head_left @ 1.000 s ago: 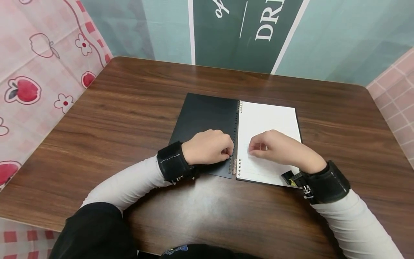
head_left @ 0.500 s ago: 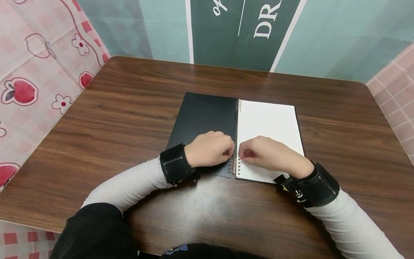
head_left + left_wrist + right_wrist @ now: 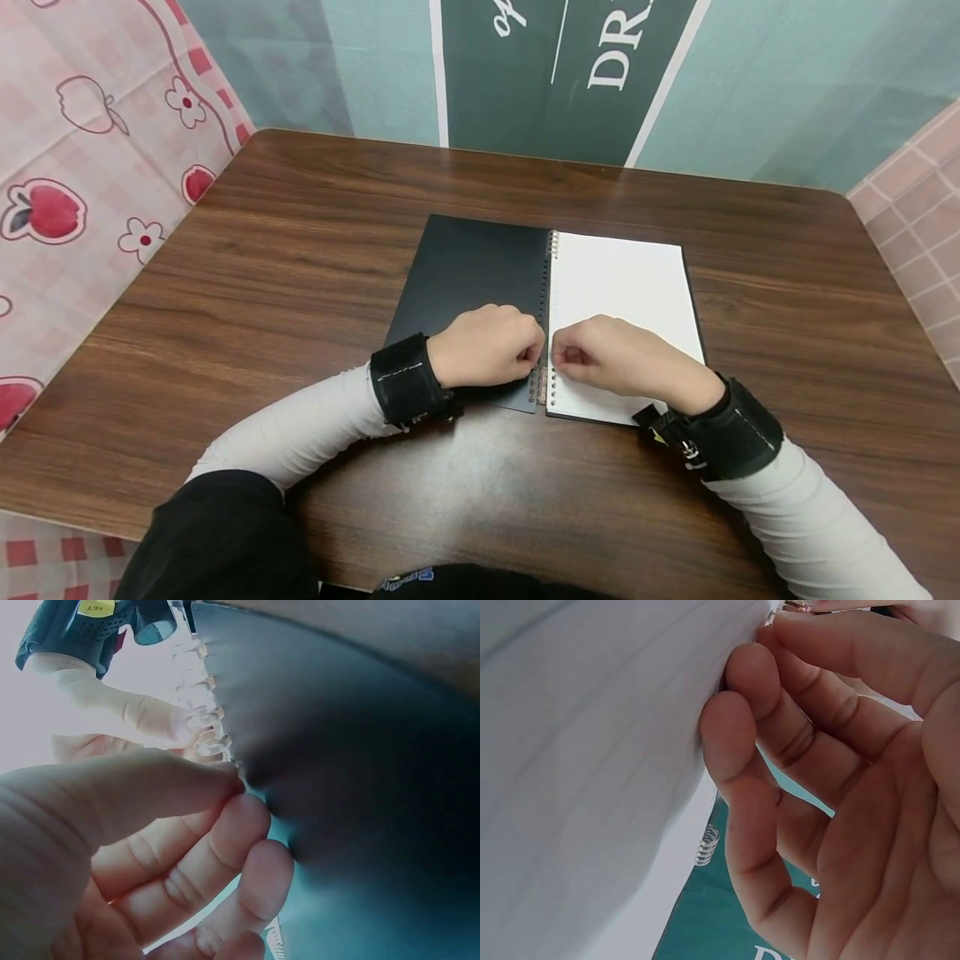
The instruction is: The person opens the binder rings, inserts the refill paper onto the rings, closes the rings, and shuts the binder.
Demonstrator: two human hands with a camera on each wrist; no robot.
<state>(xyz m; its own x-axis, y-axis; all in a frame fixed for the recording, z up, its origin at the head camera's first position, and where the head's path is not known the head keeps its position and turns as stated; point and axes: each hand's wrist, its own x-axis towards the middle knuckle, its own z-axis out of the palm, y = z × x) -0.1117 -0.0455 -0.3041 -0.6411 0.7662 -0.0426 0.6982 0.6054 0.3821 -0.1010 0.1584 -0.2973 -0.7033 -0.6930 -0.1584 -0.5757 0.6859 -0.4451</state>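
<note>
Notebook (image 3: 558,300) lies open in the middle of the surface (image 3: 300,250), black cover (image 3: 468,275) folded out to the left and white page (image 3: 626,287) to the right, with the ring binding (image 3: 546,321) running between them. Both hands meet at the lower part of the binding. Left hand (image 3: 487,346) rests on the cover, its grip narrow, thumb and curled fingers (image 3: 225,840) pinching at the rings along the cover's punched edge. Right hand (image 3: 618,358) rests on the page just beside it, fingers (image 3: 780,697) curled with the tips close against the page edge near the rings; whether they actually clamp the rings or only touch them cannot be told. Black wrist straps (image 3: 405,379) sit over pale sleeves (image 3: 300,425). Behind the surface hangs a green sign (image 3: 570,75) with white lettering, and a pink apple-patterned cloth (image 3: 82,183) lies to the left.
</note>
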